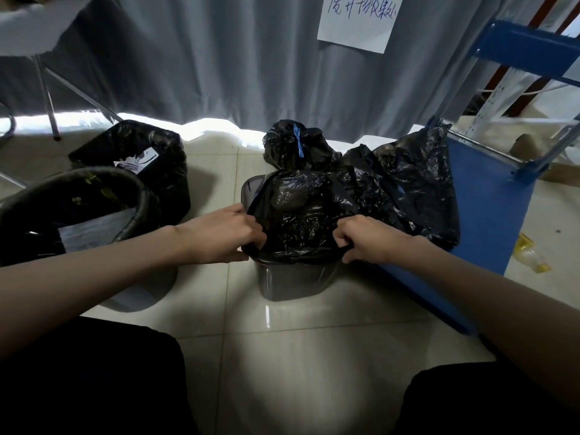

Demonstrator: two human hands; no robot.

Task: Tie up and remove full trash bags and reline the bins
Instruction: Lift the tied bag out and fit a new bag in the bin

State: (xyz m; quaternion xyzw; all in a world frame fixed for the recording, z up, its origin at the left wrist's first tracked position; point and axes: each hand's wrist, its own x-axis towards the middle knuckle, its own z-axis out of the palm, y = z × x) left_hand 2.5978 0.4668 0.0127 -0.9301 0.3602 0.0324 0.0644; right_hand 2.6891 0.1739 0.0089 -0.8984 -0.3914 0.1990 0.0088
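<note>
A small grey bin stands on the tiled floor in front of me, with a black trash bag bunched over its mouth. My left hand grips the bag's edge at the bin's left rim. My right hand pinches the bag's edge at the right rim. Behind the bin sits a tied black bag with a blue drawstring. Another full black bag leans against a blue panel on the right.
Two lined bins stand on the left: a near round one and a far one holding paper scraps. A blue shelf frame is on the right, grey curtain behind, chair legs at far left, yellow litter on the floor.
</note>
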